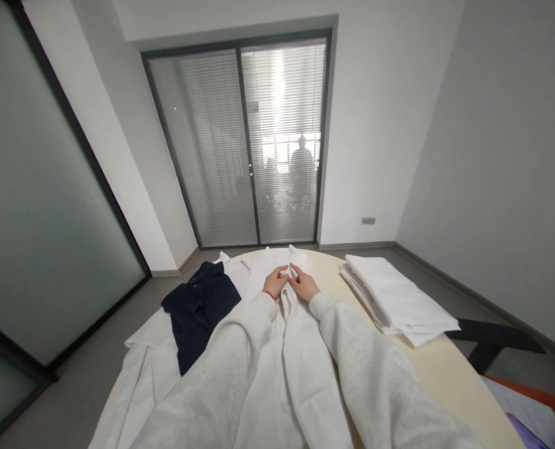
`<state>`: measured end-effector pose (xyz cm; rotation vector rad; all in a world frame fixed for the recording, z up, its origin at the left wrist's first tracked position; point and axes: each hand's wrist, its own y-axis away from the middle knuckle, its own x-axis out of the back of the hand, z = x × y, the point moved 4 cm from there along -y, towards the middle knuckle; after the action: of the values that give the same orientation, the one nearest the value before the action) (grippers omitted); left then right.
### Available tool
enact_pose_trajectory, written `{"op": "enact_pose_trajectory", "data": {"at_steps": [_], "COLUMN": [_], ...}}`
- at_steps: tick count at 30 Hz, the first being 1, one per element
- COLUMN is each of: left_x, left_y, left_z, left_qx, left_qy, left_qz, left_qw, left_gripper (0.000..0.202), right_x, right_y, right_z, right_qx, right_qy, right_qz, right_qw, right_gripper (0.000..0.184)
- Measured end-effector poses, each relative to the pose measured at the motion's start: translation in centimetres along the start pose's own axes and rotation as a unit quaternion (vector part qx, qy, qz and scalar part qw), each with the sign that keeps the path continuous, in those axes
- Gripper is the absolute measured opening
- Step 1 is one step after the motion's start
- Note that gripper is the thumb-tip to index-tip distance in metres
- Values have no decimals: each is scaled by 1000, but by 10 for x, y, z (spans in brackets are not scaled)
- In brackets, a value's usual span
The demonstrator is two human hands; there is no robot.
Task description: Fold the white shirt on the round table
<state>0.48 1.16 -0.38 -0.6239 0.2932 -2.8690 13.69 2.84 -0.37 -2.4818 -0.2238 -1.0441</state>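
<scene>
I see both hands at the far middle of the round table [446,368], side by side and nearly touching. The left hand [275,282] and the right hand [304,285] each pinch a fold of the white shirt [300,362], near its collar end. The shirt lies lengthwise along the table's centre, running from my sleeves out to the far rim.

Edges and room: the far rim of the table sits just beyond the fingertips. To the left, a dark navy shirt [201,312] lies on more white cloth [139,368], which spills over the left edge. To the right, a stack of folded white cloth [396,299] sits near the right rim, well apart from the hands. Bare tabletop lies between the shirt and that stack.

Hidden or unclear: my sleeves cover the near half of the shirt. I cannot tell what detail the fingers grip; white on white hides it. The near table edge is cut off. Behind the blinds of the glass door [259,143], a figure shows only as a silhouette.
</scene>
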Motion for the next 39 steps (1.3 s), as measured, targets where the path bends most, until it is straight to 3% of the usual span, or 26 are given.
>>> {"op": "enact_pose_trajectory", "data": {"at_steps": [2, 7, 12, 16, 22, 26, 28, 32, 39], "left_x": [-5, -12, -6, 1, 7, 8, 5, -2, -3], "left_y": [2, 12, 14, 10, 19, 26, 29, 29, 29], "left_z": [6, 7, -2, -1, 7, 18, 18, 1, -4], "left_qx": [15, 137, 159, 132, 73, -71, -138, -120, -110], "left_qy": [12, -25, -104, -191, -393, -439, -447, -463, -443], "left_qz": [-36, -117, -124, -112, -81, -50, -82, -171, -159], "left_qw": [999, 983, 974, 966, 913, 894, 880, 862, 875], "left_gripper": [36, 37, 25, 23, 25, 32, 38, 44, 48], "right_x": [5, 13, -3, -2, -7, -7, -4, 7, 17], "right_y": [-2, -4, -3, -9, -4, 1, 1, 1, -1], "right_z": [0, 4, 16, 29, 32, 25, 20, 5, -4], "right_qx": [13, 21, 7, -40, -53, -19, -8, 8, -36], "right_qy": [15, 114, 151, 179, 249, 258, 258, 303, 337], "right_qz": [22, 76, -43, -27, -102, -125, -122, -85, -7], "right_qw": [1000, 990, 988, 983, 962, 958, 958, 949, 941], "right_gripper": [48, 46, 39, 41, 47, 49, 46, 28, 30]}}
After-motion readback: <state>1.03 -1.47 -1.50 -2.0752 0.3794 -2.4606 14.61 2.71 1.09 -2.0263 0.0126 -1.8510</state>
